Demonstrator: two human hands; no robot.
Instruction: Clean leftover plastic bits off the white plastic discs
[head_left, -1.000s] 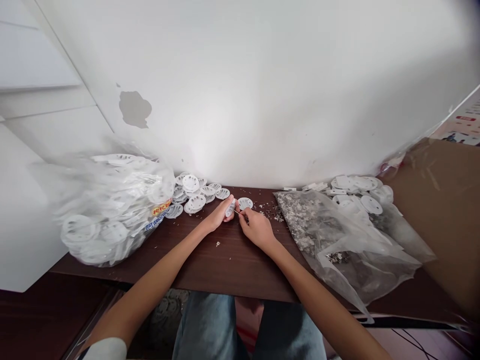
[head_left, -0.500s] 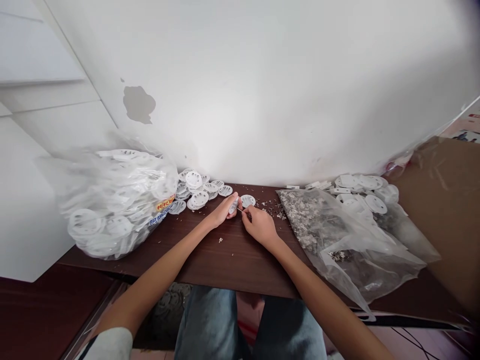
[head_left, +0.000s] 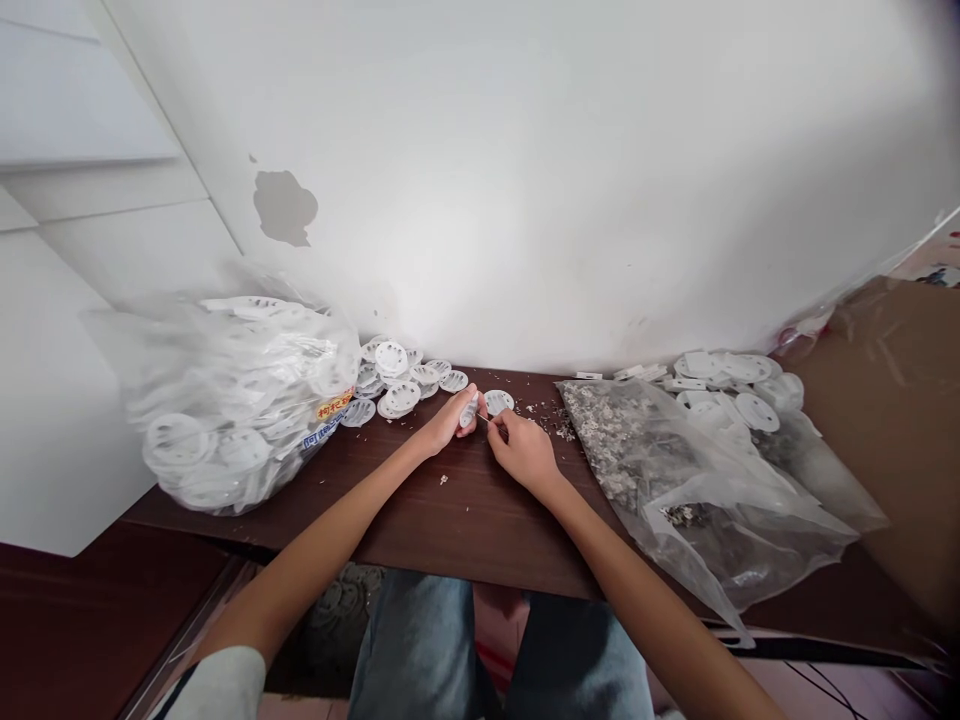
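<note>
Presently, the left hand [head_left: 452, 418] holds a tilted white plastic disc [head_left: 469, 411], grip closed; right of it, the right hand [head_left: 523, 448] pinches a thin rod [head_left: 482, 417] aimed leftward.

Your disc [head_left: 468, 411] looks like smooth plastic, your thin tool [head_left: 483, 417] perhaps metal; your table [head_left: 420, 520] shows satiny wood grain, the printed bag [head_left: 324, 428] glossy, crinkled film.

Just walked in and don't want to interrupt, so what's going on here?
At a dark table, someone's left hand holds a white disc, and the right hand holds a thin tool directed towards it; whether they touch is too small to tell. Loose discs lie beside the bulging bag on the left; a translucent bag with small parts lies on the right.
</note>
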